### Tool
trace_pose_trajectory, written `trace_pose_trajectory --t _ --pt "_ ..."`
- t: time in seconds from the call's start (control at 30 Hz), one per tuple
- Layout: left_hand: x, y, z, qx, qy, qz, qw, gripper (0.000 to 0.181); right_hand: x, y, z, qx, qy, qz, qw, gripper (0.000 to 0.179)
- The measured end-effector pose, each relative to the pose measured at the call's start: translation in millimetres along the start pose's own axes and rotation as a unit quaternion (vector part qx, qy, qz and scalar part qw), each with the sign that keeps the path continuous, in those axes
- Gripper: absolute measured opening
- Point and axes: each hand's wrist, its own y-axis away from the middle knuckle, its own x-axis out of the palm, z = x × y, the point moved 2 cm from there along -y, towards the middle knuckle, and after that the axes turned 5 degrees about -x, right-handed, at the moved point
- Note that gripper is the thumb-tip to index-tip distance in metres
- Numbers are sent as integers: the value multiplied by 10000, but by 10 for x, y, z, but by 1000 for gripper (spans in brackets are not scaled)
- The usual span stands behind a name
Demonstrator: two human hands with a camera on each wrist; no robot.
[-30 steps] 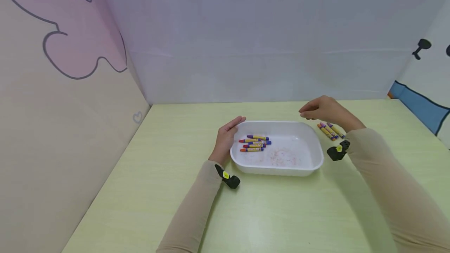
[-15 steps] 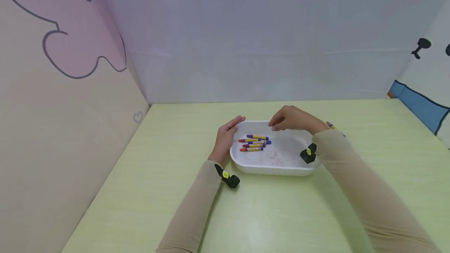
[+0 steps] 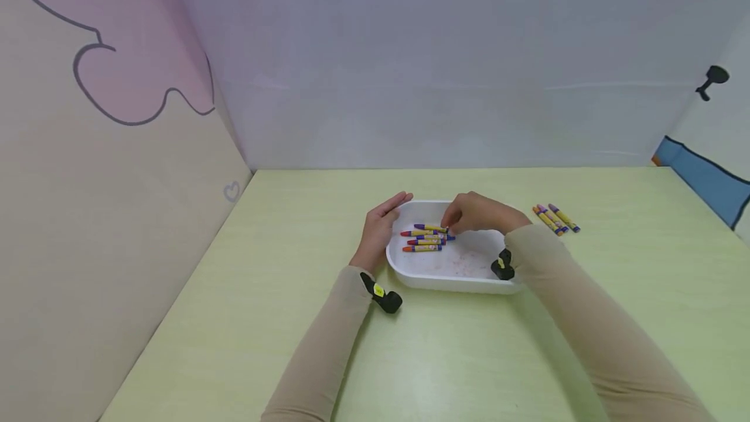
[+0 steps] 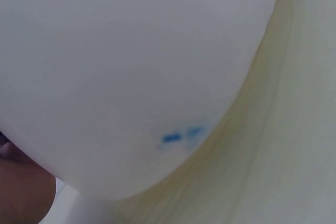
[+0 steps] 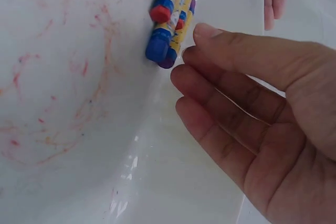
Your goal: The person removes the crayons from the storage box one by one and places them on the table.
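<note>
A white plastic tray [image 3: 451,283] holds several crayons [image 3: 423,248] with yellow wrappers, lying side by side at its left. My left hand [image 3: 375,234] rests along the tray's left end, fingers straight; in the left wrist view the tray's pale outer wall [image 4: 131,77] covers most of the picture. Over the tray, my right hand [image 3: 479,212] is at the right ends of the crayons. In the right wrist view its thumb and fingers [image 5: 231,45] are bent a little, fingertips beside the purple crayon end [image 5: 167,60], with nothing seen between them.
Three more crayons [image 3: 556,218] lie on the pale green table [image 3: 410,357], right of the tray. Reddish crayon smears [image 5: 107,40] mark the tray's floor. A white back wall [image 3: 410,83] and a decorated left wall [image 3: 146,226] border the table.
My right hand has moved left and down from above the crayons on the table to the crayons in the tray. My left hand has stayed at the tray's left end.
</note>
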Motion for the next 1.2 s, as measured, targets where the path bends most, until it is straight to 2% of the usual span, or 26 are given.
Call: trace_pose_trajectory --t 0.3,0.5,0.83,1.2 --pt "13 -4 -4 12 -72 -105 9999 37 99 -43 -26 -190 149 73 9997 19" --pt "33 -11 -7 118 -98 -31 9999 38 135 -54 -36 -156 163 33 9997 14" --pt "34 2 -2 248 -253 -26 9994 38 179 -88 -22 -168 501 46 9986 7" --pt "-2 -12 9 71 -345 0 9994 39 98 -26 2 -219 578 52 9981 7"
